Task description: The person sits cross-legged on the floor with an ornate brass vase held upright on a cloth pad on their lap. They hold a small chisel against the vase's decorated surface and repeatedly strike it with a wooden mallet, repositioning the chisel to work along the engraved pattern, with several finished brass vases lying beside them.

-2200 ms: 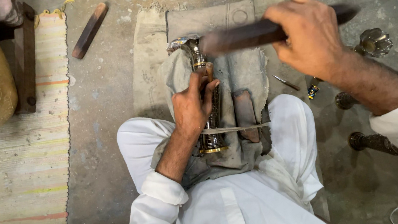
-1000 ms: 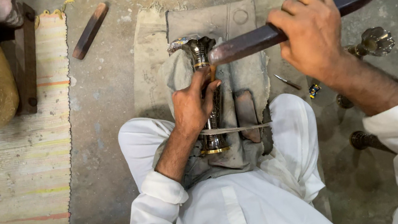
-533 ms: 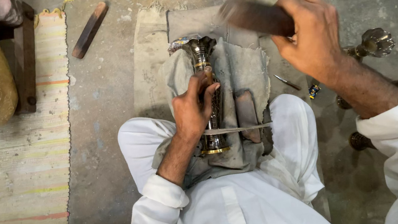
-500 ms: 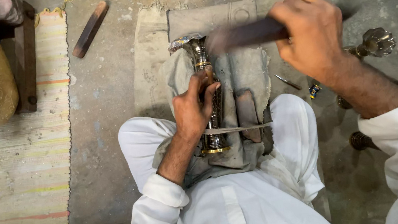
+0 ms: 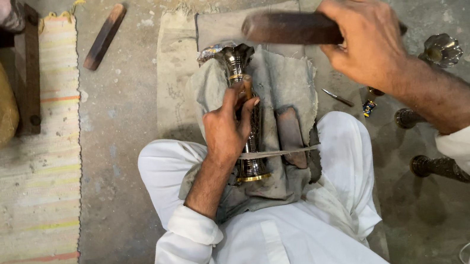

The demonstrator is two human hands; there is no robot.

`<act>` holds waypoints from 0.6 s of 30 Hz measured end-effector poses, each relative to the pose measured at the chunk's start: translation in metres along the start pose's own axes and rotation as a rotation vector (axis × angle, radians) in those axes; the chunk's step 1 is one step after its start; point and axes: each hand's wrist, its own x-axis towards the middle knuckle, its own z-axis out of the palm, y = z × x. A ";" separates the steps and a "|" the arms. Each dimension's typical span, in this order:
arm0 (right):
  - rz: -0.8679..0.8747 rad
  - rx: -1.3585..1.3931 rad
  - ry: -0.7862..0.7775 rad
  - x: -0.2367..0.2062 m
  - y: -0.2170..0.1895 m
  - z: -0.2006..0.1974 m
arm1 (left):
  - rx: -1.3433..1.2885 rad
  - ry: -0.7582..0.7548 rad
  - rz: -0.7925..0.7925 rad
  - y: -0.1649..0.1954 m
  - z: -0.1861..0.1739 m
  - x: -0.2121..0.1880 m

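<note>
Hammering on a small punch held against a metal vase (image 5: 243,119) looks to be the step in hand, and the next blow would call for a square landing on the punch's top end without shifting the vase on the grey cloth (image 5: 283,90) across the person's lap. Nearer, the left hand (image 5: 227,128) curls shut around the vase's neck, pinching the punch (image 5: 245,89) between thumb and fingertips; farther off, the right hand (image 5: 368,38) is clenched on a dark wooden mallet (image 5: 288,27), raised above the vase's flared mouth.
</note>
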 end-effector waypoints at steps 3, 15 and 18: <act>-0.048 -0.064 -0.018 0.001 0.000 -0.001 | 0.037 -0.042 -0.063 -0.001 -0.001 0.001; 0.074 0.047 0.007 -0.004 0.002 0.006 | 0.002 -0.009 0.024 -0.002 -0.001 0.000; 0.004 0.000 0.036 -0.008 0.007 0.011 | 0.007 -0.010 0.062 -0.002 -0.001 0.000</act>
